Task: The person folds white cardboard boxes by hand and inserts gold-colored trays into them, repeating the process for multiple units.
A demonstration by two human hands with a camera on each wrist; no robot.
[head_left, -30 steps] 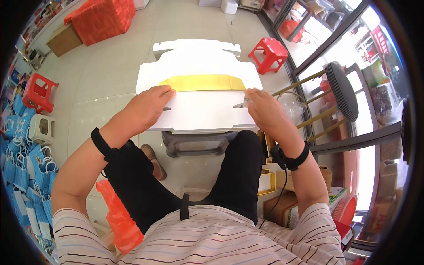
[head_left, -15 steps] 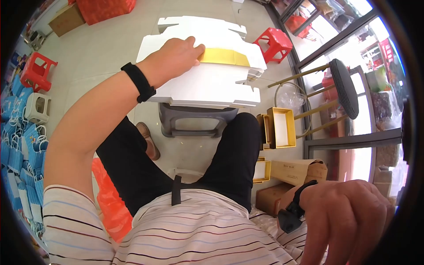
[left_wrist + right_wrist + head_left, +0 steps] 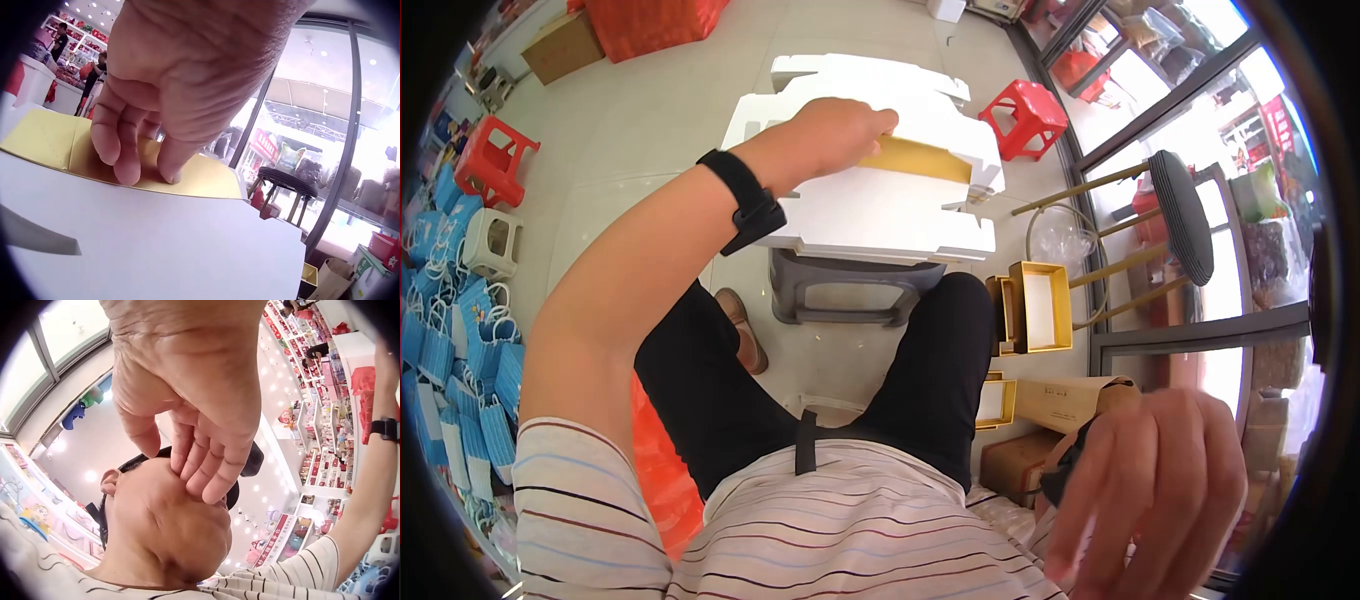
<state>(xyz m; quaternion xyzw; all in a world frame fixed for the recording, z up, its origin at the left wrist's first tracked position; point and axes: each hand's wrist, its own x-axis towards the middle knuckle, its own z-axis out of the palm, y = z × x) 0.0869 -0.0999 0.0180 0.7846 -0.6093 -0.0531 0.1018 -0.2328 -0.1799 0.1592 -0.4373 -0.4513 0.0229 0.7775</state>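
Note:
White die-cut cardboard sheets (image 3: 880,215) with notched edges lie stacked on a grey stool (image 3: 855,292). Across them runs a creased strip of gold card (image 3: 928,160). My left hand (image 3: 837,135) reaches over the stack, its fingertips and thumb tip resting on the gold card, as the left wrist view shows. The hand covers the left part of the strip in the head view. My right hand (image 3: 1165,480) is raised at the lower right, away from the stack. With loosely bent fingers and nothing in them, it hangs close to the person's head in the right wrist view.
Gold-edged boxes (image 3: 1042,310) stand right of the knee, beside a paper bag (image 3: 1065,400). A black-seated stool (image 3: 1180,217) and a red stool (image 3: 1025,118) stand near the glass front. Blue bags (image 3: 460,380) fill the left side.
Both hands were at the gold card's ends. My right hand has left it and come up at the lower right, near the camera. My left hand has moved rightward along the card.

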